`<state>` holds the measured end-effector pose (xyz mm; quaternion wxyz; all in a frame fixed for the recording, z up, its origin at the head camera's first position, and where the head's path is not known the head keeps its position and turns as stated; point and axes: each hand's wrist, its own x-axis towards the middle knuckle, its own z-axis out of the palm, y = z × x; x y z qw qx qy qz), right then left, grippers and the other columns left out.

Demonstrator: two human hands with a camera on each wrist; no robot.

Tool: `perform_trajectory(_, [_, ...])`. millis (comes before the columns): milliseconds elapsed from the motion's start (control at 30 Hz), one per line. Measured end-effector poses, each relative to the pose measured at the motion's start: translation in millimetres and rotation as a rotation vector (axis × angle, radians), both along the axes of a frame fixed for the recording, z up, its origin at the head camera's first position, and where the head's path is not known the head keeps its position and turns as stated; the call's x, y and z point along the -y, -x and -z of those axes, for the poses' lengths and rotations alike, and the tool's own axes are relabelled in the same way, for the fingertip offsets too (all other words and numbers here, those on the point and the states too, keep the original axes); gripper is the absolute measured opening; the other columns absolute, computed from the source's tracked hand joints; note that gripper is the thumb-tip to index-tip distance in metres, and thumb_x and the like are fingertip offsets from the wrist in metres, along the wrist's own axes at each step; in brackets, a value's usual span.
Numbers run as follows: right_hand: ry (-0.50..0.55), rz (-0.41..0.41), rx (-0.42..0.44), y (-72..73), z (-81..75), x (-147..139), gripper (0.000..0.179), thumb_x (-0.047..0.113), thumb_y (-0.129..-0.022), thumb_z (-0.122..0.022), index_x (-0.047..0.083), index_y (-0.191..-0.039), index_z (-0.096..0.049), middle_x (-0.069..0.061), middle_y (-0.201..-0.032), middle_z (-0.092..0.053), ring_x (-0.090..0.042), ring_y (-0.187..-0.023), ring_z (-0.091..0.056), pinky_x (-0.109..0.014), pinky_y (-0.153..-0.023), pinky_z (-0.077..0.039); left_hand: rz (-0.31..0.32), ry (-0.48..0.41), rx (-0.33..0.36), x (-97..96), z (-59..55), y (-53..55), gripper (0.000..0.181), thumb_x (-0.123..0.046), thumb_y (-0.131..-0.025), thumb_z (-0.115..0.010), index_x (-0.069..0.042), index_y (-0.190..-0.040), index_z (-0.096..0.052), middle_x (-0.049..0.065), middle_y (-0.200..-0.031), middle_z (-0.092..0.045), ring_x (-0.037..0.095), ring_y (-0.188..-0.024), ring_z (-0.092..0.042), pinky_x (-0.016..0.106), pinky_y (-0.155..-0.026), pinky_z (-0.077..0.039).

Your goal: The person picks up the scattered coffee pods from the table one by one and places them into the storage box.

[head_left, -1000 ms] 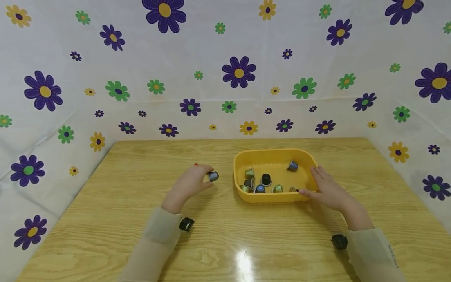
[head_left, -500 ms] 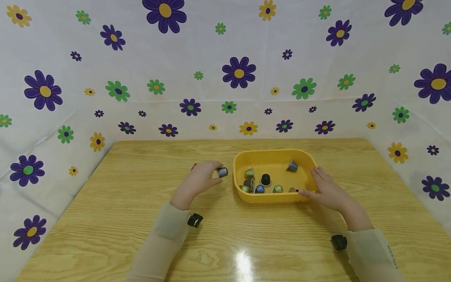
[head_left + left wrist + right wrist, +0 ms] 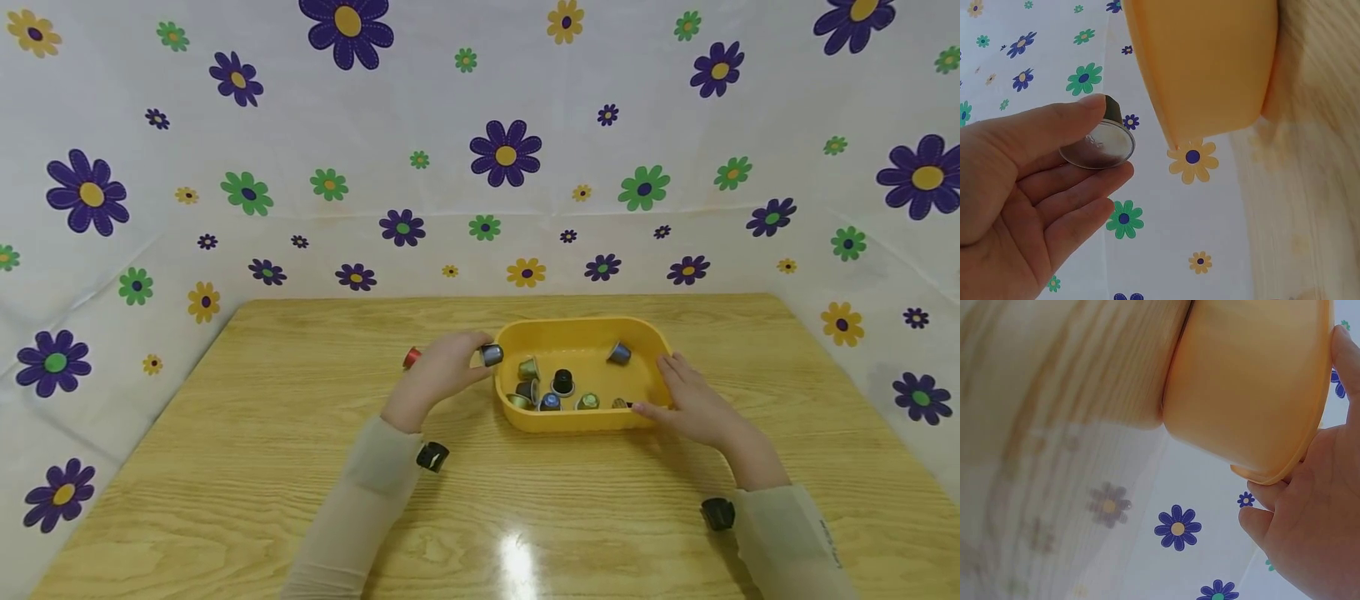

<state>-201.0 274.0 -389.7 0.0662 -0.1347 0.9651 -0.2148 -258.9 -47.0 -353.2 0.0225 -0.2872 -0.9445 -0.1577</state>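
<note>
My left hand [image 3: 442, 371] pinches a grey-blue coffee capsule [image 3: 491, 355] between thumb and fingers, right at the left rim of a yellow plastic bin [image 3: 577, 421]. In the left wrist view the capsule's silver foil lid [image 3: 1105, 147] faces the camera. My right hand [image 3: 697, 400] holds the bin's front right corner, thumb over the front rim and fingers over the right one. Inside lie several capsules, among them a black capsule [image 3: 562, 382], a blue capsule [image 3: 619, 353] and a light green capsule [image 3: 588, 402]. The front wall partly hides some of them.
A red capsule [image 3: 412, 357] lies on the wooden table [image 3: 300, 500] to the left of the bin, partly behind my left hand. A white cloth with printed flowers [image 3: 360, 167] surrounds the back and sides of the table.
My left hand has moved right with the capsule, from over the table to the bin's left rim. More of the red capsule shows now. My right hand has stayed on the bin.
</note>
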Motion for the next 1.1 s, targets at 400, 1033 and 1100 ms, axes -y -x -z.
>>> perform_trajectory(400, [0.006, 0.004, -0.011, 0.2, 1.3, -0.7, 0.085, 0.055, -0.072, -0.038, -0.004, -0.125, -0.006, -0.021, -0.128, -0.001, -0.03, -0.115, 0.002, -0.047, -0.088, -0.008, 0.037, 0.057, 0.015, -21.2, -1.6, 3.5, 0.038, -0.023, -0.071, -0.058, -0.007, -0.105, -0.049, 0.002, -0.099, -0.051, 0.013, -0.088, -0.046, 0.026, -0.076, -0.036])
perform_trajectory(1033, [0.005, 0.008, -0.004, 1.6, 0.6, -3.3, 0.086, 0.056, -0.071, -0.038, -0.003, -0.125, -0.005, -0.02, -0.128, 0.0, -0.031, -0.115, 0.002, -0.047, -0.088, -0.007, 0.141, -0.004, 0.013, -70.4, 9.4, 6.8, 0.031, -0.021, -0.072, -0.057, -0.008, -0.1, -0.05, -0.001, -0.091, -0.052, 0.009, -0.079, -0.046, 0.021, -0.068, -0.038])
perform_trajectory(1100, [0.005, 0.006, -0.009, 1.8, 0.9, -3.6, 0.086, 0.055, -0.071, -0.038, -0.003, -0.125, -0.005, -0.021, -0.128, -0.001, -0.031, -0.114, 0.002, -0.047, -0.087, -0.007, 0.146, 0.007, 0.018, -75.9, 10.1, 6.1, 0.032, -0.022, -0.073, -0.056, -0.008, -0.101, -0.05, -0.001, -0.092, -0.052, 0.009, -0.08, -0.046, 0.021, -0.068, -0.038])
